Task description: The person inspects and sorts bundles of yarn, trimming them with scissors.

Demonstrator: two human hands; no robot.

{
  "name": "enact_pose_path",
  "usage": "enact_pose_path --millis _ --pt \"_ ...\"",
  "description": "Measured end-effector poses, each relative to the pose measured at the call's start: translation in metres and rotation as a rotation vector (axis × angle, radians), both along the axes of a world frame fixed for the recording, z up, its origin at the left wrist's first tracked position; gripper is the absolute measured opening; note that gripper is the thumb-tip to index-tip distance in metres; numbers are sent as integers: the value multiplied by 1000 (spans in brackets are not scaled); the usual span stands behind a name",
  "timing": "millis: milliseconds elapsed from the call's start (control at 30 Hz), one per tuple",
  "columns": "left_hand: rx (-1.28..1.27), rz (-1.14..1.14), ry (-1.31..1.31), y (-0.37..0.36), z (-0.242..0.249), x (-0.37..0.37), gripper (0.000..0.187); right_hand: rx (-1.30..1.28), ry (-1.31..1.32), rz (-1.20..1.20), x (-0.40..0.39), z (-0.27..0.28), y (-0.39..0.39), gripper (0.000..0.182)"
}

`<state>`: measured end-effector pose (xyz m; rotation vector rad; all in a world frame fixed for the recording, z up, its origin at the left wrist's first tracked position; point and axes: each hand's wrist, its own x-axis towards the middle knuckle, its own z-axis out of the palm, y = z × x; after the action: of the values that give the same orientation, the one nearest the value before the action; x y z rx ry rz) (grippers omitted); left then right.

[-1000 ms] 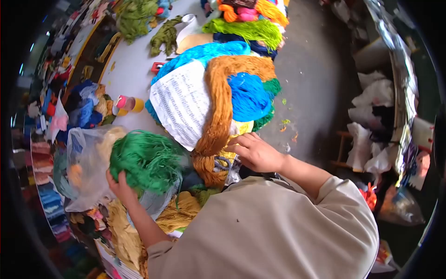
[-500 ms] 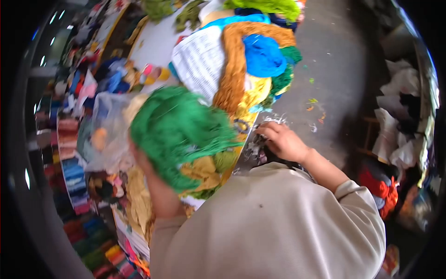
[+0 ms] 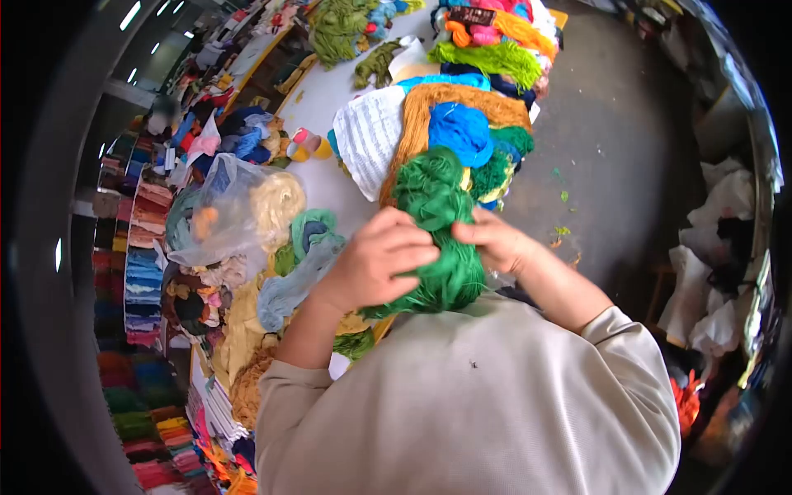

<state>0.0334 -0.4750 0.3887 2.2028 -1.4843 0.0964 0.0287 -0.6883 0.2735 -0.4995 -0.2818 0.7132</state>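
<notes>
A thick bundle of green yarn (image 3: 445, 247) hangs close in front of my chest, bunched and twisted at its upper end. My left hand (image 3: 384, 260) is closed around its left side, with the fingers curled over the strands. On the other side, my right hand (image 3: 493, 239) grips the yarn, its thumb pressed on top and its other fingers partly hidden. Beyond the bundle lie a blue skein (image 3: 460, 134), a long brown skein (image 3: 417, 111) and a white printed sheet (image 3: 367, 136). A grey-blue skein (image 3: 289, 289) rests beside my left forearm.
A clear plastic bag (image 3: 227, 210) and a cream skein (image 3: 278, 206) are on the white table (image 3: 326, 177) at left. Bright skeins (image 3: 503, 49) are heaped at the far end. Grey floor (image 3: 615, 132) with scraps runs along the right, past white bags (image 3: 714, 280).
The green yarn has moved right, from a loose spread over my left hand to a gathered bundle before me. My right hand has come up from near my waist and taken hold of it.
</notes>
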Motion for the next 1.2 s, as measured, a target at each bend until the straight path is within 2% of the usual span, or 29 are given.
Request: enact_pose_path --millis 67,133,200,300,367,400,467,500,533,567,633,667,700,733,767,833,867,900,933,1000,1033,1067,1100,1133,1167,1200 --pt "19 96 -21 -29 -12 -11 43 -45 153 -60 -3 -5 -16 57" --pt "32 276 47 -59 -17 -24 49 41 178 -191 -4 -11 -45 57" --pt "88 494 359 -77 -28 -30 48 95 218 -246 3 -22 -78 63" --pt "111 560 776 -75 -61 -31 49 59 225 -245 10 -24 -114 69" --pt "-63 575 1056 -57 -83 -36 49 51 220 -221 20 -39 -129 72" --pt "-110 608 1164 -49 -81 -38 45 16 212 -266 25 -25 -134 74" --pt "-511 703 1337 -31 -80 -45 40 -70 164 -215 42 -26 -148 80" --pt "-817 757 1517 -28 -75 -47 40 -96 92 -214 51 -26 -150 80" --pt "-998 842 1531 -21 -70 -47 37 -107 81 -172 56 -23 -150 81" --pt "-1106 951 1436 -21 -63 -52 40 -138 20 -161 60 -17 -147 82" --pt "-1249 755 1461 -15 -57 -61 46 -240 -78 -120 65 -33 -134 84" --pt "-1273 877 1419 -19 -56 -64 53 -332 -110 -111 66 -50 -127 85" --pt "-1428 852 1439 -23 -55 -66 53 -444 -57 -40 67 -63 -128 79" --pt "-1586 817 1451 -27 -56 -68 53 -315 -107 92 66 -49 -115 63" --pt "-1726 899 1393 -29 -62 -69 55 -181 -154 143 63 -45 -98 49" --pt "-1735 766 1292 -36 -76 -78 54 -423 -410 116 48 -33 -61 46" --pt "-1753 797 1141 -55 -87 -82 58 -340 -503 54 35 -24 -38 45" --pt "-1489 977 993 -65 -92 -93 71 -256 -391 226 31 -30 -20 46" --pt "-1219 1153 842 -76 -96 -104 97 -261 -333 216 20 -41 -4 43" --pt "-885 1190 430 -75 -135 -127 131 -158 -267 338 13 -44 14 43" --pt "-896 1191 285 -77 -136 -137 132 -119 -175 383 5 -35 22 43" --pt "-892 1179 142 -76 -138 -142 134 -216 -144 418 -5 -25 29 43" --pt "-1047 1197 23 -75 -166 -143 121 -283 -287 506 -17 -7 41 43" --pt "-657 1338 -256 -59 -156 -155 104 -349 -429 589 -28 3 52 44" --pt "-748 1427 -203 -48 -157 -171 90 -419 -728 644 -32 1 63 55" --pt "-850 1512 -149 -37 -158 -188 76 -348 -831 733 -41 13 79 65"
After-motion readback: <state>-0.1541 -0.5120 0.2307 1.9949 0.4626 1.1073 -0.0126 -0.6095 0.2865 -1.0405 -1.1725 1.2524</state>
